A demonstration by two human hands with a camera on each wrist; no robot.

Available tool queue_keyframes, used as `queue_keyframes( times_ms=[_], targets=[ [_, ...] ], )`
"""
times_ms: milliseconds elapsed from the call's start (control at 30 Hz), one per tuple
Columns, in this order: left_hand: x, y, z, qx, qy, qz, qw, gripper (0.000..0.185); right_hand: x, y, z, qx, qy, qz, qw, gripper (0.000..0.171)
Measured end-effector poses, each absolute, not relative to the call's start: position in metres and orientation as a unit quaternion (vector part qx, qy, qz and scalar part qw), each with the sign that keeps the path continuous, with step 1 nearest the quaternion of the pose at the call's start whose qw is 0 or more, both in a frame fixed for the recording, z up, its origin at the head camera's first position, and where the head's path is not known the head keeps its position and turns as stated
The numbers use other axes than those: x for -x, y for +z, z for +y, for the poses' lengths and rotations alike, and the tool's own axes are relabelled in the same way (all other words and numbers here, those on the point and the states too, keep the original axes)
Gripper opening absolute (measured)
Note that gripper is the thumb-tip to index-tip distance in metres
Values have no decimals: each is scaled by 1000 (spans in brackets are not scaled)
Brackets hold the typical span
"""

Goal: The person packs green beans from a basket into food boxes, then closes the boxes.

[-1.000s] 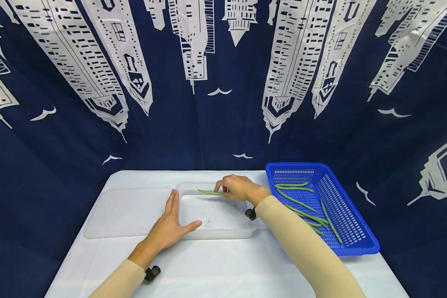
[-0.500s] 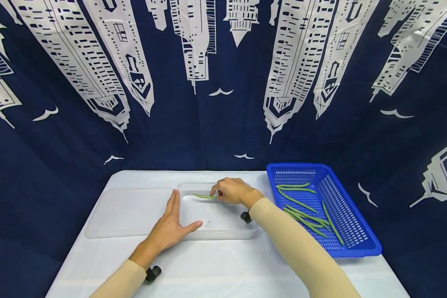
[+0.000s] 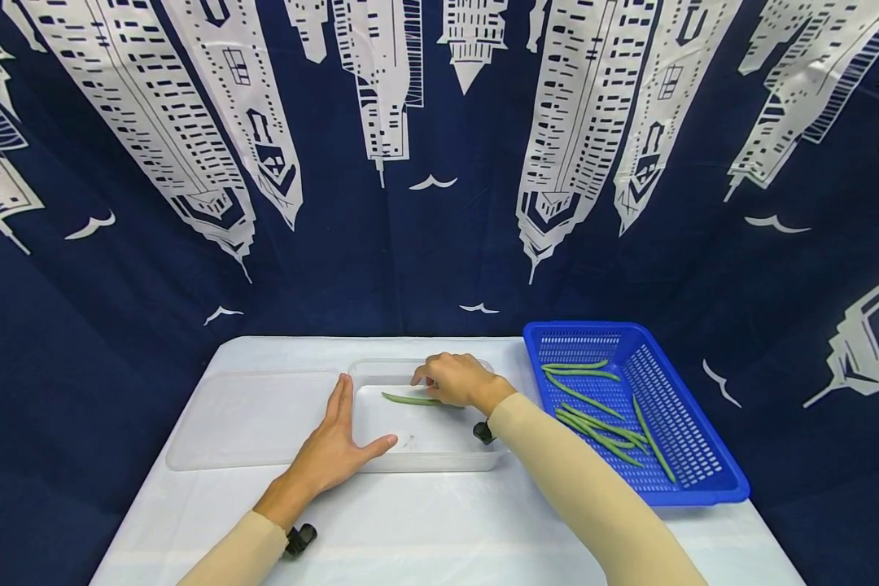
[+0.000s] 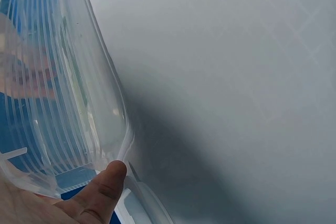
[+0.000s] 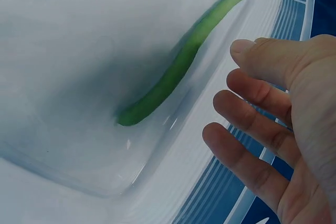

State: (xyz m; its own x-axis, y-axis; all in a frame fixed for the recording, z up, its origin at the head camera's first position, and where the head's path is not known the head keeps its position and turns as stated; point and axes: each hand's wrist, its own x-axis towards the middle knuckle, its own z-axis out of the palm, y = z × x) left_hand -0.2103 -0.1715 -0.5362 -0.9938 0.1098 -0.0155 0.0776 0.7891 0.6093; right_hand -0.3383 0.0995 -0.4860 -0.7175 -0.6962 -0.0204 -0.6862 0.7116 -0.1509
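- The slim green bean pod (image 3: 408,399) lies on the floor of the clear plastic rectangular tub (image 3: 428,464), towards its far side, near the middle of the white-covered worktop (image 3: 439,521).
- My right hand (image 3: 456,379) hovers just over the pod's right end; in the right wrist view its fingers (image 5: 247,116) are loosely spread and hold nothing, the pod (image 5: 176,72) lying free just beside them.
- My left hand (image 3: 334,443) rests flat against the tub's left wall, fingers straight, thumb tip (image 4: 107,179) on the near rim.
- I judge the pod very light, fairly stiff yet likely to snap if bent, smooth-skinned but not truly slippery.
- A light pinch near the middle with thumb and two fingertips should carry it level; taking it by a tip would let it droop or break.
- More green pods (image 3: 601,427) lie in the blue perforated plastic basket (image 3: 703,480) at the worktop's right edge.
- A clear flat lid (image 3: 249,419) lies left of the tub.
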Motion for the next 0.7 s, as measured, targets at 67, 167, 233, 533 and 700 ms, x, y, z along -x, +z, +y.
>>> queue_keyframes(
  times_ms=[67,167,233,533,700],
  targets=[
    [210,-536,-172,-49,321,946,25,145,337,-486,101,370,-70,925,40,30],
    [210,-536,-172,-49,322,945,26,145,336,-484,104,366,-82,926,43,31],
    [210,-536,-171,-50,322,945,25,145,335,-482,106,364,-97,925,45,31],
    [209,-536,-170,-51,325,944,29,145,330,-469,121,367,-123,921,31,35],
    [209,-536,-171,-53,322,945,26,143,323,-459,129,364,-136,921,11,35]
  ],
)
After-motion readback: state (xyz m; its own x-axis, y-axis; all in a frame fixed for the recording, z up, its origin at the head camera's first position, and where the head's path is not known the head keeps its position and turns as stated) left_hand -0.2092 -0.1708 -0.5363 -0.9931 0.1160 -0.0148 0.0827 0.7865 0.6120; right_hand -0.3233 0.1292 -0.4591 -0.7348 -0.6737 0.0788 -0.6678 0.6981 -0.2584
